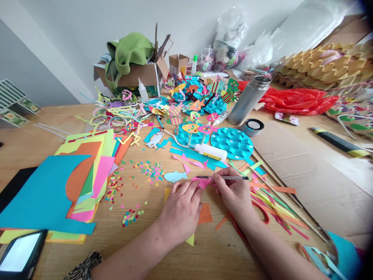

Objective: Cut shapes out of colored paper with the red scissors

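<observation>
My right hand is closed around a slim pen, which lies nearly level with its tip at a small piece of pink paper. Bent and close together, the fingers of my left hand hold that pink paper against the table; the left thumb is hidden. Just beyond the left fingers lies a light blue paper fish. An orange paper piece with drawn lines and yellow paper show beside and under my left hand. Red-handled scissors lie partly beneath my right forearm.
Coloured paper sheets are piled at left, near a phone. Confetti lies left of centre. Beyond are a glue bottle, blue egg-carton discs and a steel flask. Paper strips and cardboard lie at right.
</observation>
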Demonstrator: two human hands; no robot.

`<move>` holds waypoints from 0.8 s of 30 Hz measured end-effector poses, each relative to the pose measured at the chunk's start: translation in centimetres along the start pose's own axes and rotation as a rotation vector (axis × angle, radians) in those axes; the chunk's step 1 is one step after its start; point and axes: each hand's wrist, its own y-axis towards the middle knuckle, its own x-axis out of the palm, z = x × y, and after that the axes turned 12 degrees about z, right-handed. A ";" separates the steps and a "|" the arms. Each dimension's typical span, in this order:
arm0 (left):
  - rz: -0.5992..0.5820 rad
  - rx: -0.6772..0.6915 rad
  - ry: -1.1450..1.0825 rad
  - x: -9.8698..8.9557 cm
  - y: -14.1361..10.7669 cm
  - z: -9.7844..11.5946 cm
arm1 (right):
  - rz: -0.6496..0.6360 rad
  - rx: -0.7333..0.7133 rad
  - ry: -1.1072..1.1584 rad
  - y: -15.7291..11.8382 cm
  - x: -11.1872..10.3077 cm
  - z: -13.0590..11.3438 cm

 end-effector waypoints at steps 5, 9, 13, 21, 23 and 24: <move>-0.007 0.006 0.007 0.0 0.0 0.0 | 0.002 0.003 0.005 0.0 0.0 -0.1; -0.009 0.002 0.004 0.0 -0.1 0.0 | 0.000 0.021 0.002 -0.1 0.0 -0.1; -0.006 0.003 -0.003 0.1 -0.1 0.0 | 0.004 0.017 -0.012 0.0 0.0 0.0; -0.006 0.008 0.013 0.0 0.0 0.0 | 0.018 0.010 -0.017 -0.1 0.0 0.3; -0.002 0.009 0.016 0.0 -0.1 0.0 | 0.019 0.007 -0.023 0.0 0.0 0.4; 0.001 0.010 0.018 0.1 -0.1 0.0 | 0.023 0.007 -0.025 0.0 0.0 0.4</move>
